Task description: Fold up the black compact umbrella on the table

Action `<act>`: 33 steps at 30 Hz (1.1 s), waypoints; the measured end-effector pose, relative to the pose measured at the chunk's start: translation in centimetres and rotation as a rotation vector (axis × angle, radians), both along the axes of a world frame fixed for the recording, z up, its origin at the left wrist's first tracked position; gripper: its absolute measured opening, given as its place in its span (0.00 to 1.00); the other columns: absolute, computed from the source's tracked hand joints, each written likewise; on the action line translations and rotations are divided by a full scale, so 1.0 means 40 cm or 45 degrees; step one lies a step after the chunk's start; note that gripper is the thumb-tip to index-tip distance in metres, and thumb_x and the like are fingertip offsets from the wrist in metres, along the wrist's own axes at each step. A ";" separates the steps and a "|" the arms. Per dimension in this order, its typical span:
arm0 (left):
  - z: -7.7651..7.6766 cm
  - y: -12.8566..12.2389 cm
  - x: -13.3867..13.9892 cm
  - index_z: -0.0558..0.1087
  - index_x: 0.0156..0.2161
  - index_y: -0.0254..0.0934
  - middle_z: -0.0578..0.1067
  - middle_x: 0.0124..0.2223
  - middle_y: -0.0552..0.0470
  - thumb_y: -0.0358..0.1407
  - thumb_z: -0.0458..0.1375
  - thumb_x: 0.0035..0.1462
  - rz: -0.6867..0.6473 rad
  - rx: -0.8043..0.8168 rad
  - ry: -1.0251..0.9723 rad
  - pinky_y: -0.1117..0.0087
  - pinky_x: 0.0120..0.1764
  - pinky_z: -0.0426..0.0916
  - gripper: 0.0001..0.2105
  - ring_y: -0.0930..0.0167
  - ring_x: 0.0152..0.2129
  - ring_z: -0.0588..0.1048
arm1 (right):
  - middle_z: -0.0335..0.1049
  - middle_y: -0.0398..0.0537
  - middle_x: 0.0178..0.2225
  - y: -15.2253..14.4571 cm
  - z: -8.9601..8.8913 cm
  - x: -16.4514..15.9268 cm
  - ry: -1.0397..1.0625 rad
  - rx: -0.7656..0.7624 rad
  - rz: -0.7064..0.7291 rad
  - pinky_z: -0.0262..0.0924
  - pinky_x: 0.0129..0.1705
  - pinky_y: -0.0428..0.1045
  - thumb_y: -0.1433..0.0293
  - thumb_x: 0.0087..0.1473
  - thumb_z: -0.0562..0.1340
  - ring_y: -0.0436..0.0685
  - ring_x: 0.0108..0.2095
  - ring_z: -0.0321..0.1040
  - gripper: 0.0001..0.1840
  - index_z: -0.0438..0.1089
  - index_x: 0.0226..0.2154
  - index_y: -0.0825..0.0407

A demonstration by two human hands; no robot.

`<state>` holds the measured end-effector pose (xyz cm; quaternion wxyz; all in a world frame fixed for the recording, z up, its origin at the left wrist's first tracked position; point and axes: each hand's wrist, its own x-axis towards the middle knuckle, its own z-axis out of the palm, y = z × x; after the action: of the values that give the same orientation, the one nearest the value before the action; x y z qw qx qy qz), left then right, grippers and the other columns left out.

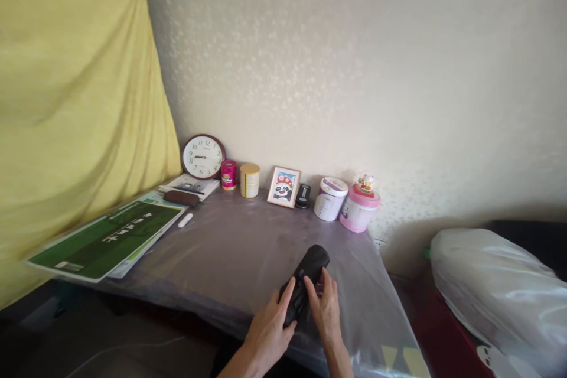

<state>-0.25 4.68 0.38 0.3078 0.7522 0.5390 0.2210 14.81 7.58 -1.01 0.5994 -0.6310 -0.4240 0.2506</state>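
A black folded umbrella (311, 263) lies slantwise between my two hands over the near part of the table, its rounded end pointing away to the right. My left hand (271, 326) is closed around its lower end, with the thumb underneath or at the side. From the right, my right hand (325, 309) grips its side, thumb and fingertips pressed on the dark fabric near the middle. A small purplish patch shows between the right thumb and fingers; I cannot make out what it is.
Along the wall on the plastic-covered table (230, 248) stand a clock (204, 157), a pink can (229, 175), a yellow can (250, 182), a panda picture frame (283, 188), a white tub (330, 199) and a pink tub (355, 215). A green board (110, 239) lies left.
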 end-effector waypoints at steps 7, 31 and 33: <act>-0.002 -0.008 0.020 0.36 0.61 0.52 0.64 0.52 0.44 0.29 0.51 0.54 0.005 0.071 0.438 0.66 0.40 0.67 0.36 0.66 0.38 0.74 | 0.64 0.48 0.38 0.010 -0.018 0.022 -0.536 0.174 0.392 0.61 0.43 0.49 0.62 0.55 0.55 0.54 0.38 0.66 0.15 0.69 0.43 0.47; 0.003 -0.022 0.035 0.46 0.61 0.52 0.61 0.57 0.37 0.28 0.51 0.56 -0.038 0.142 0.700 0.65 0.38 0.71 0.30 0.65 0.35 0.76 | 0.66 0.42 0.25 0.015 0.033 0.024 0.011 -0.038 0.665 0.63 0.31 0.46 0.60 0.48 0.61 0.51 0.25 0.65 0.11 0.69 0.30 0.51; -0.002 -0.023 0.036 0.46 0.61 0.48 0.61 0.57 0.37 0.29 0.50 0.57 -0.020 0.143 0.712 0.66 0.38 0.70 0.29 0.66 0.35 0.76 | 0.66 0.42 0.25 0.031 0.032 0.016 -0.135 -0.085 0.654 0.63 0.28 0.46 0.63 0.48 0.60 0.50 0.24 0.65 0.08 0.69 0.29 0.51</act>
<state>1.17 3.76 0.31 0.1068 0.8040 0.5841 0.0320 15.44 8.83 0.29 0.4720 -0.5345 -0.5924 0.3750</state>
